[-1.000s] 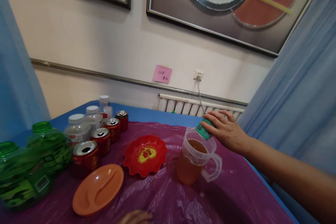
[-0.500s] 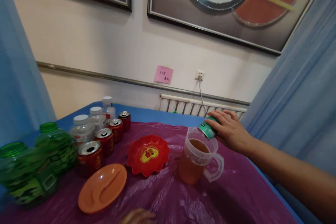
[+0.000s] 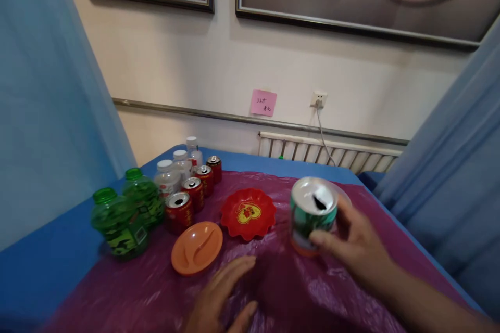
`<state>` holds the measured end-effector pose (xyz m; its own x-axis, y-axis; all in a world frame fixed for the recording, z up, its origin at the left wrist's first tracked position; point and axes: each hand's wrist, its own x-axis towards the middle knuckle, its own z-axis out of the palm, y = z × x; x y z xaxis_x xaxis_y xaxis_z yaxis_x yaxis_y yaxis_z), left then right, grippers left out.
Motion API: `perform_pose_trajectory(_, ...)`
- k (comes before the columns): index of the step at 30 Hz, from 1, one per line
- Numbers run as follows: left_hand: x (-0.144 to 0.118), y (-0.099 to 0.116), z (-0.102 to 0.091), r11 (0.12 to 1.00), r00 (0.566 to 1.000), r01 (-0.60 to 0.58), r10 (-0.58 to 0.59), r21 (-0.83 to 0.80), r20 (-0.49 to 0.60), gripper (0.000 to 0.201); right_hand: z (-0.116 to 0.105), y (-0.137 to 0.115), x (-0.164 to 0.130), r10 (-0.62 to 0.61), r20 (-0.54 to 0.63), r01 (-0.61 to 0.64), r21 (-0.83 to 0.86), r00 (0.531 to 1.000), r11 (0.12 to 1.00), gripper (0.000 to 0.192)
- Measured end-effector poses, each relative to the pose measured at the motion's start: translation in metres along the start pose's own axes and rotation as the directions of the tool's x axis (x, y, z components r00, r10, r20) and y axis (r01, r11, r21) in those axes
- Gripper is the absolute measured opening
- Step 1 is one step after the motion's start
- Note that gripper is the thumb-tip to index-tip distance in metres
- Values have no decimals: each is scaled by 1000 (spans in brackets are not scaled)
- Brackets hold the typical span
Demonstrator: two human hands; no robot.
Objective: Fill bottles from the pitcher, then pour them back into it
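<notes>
A green drink can [image 3: 310,218] with an opened silver top is held upright in my right hand [image 3: 351,239], close to the camera. Behind it the clear plastic pitcher [image 3: 344,195] is mostly hidden; part of its rim shows beside the can. My left hand [image 3: 221,296] is low in the middle, over the purple sheet, fingers spread and holding nothing. Beyond it lie an orange divided plate [image 3: 197,247] and a red scalloped plate [image 3: 249,214] with a yellow print.
Several red cans [image 3: 179,210] stand in a row on the left, beside clear bottles with white caps [image 3: 167,178] and green bottles [image 3: 117,223]. A purple plastic sheet [image 3: 128,296] covers much of the blue table [image 3: 50,265]. Blue curtains [image 3: 50,88] hang at both sides.
The green can was tipped over the pitcher; now it is upright and nearer to me. My left hand has come further into view. The camera view has shifted.
</notes>
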<state>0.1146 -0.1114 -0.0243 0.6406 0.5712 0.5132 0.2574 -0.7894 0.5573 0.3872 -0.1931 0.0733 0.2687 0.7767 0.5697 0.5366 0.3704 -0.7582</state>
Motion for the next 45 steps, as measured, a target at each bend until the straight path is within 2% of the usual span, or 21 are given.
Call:
perform_pose_trajectory(2, 3, 6, -4, 982, 988, 135, -143, -130, -51, 58, 34, 3, -24, 56, 146, -79, 160, 988, 984, 61)
perform_pose_trajectory(5, 10, 15, -10, 920, 957, 262, -288, -292, -48, 71, 79, 15, -46, 135, 264, -181, 156, 955, 971, 64)
perform_pose_trajectory(7, 11, 17, -14, 918, 947, 286, -315, -274, -65, 74, 103, 20, -53, 142, 289, -181, 113, 947, 977, 62)
perform_pose_trajectory(11, 1, 8, -26, 944, 938, 320, -328, -82, -115, 65, 135, 22, -61, 90, 358, -145, 130, 929, 981, 59)
perform_pose_trajectory(13, -5, -2, -40, 934, 925, 356, -351, 12, -144, 59, 143, 25, -66, 95, 414, -154, 113, 905, 982, 70)
perform_pose_trajectory(15, -9, -14, -59, 903, 895, 417, -388, 107, -220, 61, 148, 29, -69, 124, 437, -149, 25, 891, 988, 77)
perform_pose_trajectory(18, -7, -36, -87, 836, 843, 484, -365, 260, -396, 65, 155, 37, -68, 105, 427, -60, -117, 898, 991, 55)
perform_pose_trajectory(21, -1, -58, -102, 787, 840, 499, -337, 363, -426, 65, 167, 40, -54, 40, 464, 71, -221, 885, 973, 33)
perform_pose_trajectory(23, 2, -69, -103, 750, 836, 524, -360, 403, -415, 67, 180, 40, -41, 29, 520, 156, -310, 854, 938, 28)
perform_pose_trajectory(27, 4, -83, -96, 695, 798, 588, -417, 413, -435, 75, 204, 37, -12, 38, 654, 325, -425, 755, 845, 33)
perform_pose_trajectory(31, 2, -93, -89, 708, 796, 596, -464, 377, -388, 72, 224, 36, 13, 28, 724, 397, -410, 689, 821, 29)
perform_pose_trajectory(35, -2, -98, -84, 705, 808, 585, -461, 402, -367, 68, 241, 37, 26, 76, 772, 444, -440, 631, 781, 29)
perform_pose_trajectory(40, -10, -105, -80, 721, 842, 534, -406, 442, -355, 68, 245, 43, 26, 54, 780, 481, -438, 624, 760, 26)
perform_pose_trajectory(45, -20, -112, -77, 728, 891, 421, -219, 540, -399, 62, 229, 47, 20, -23, 742, 482, -412, 670, 773, 24)
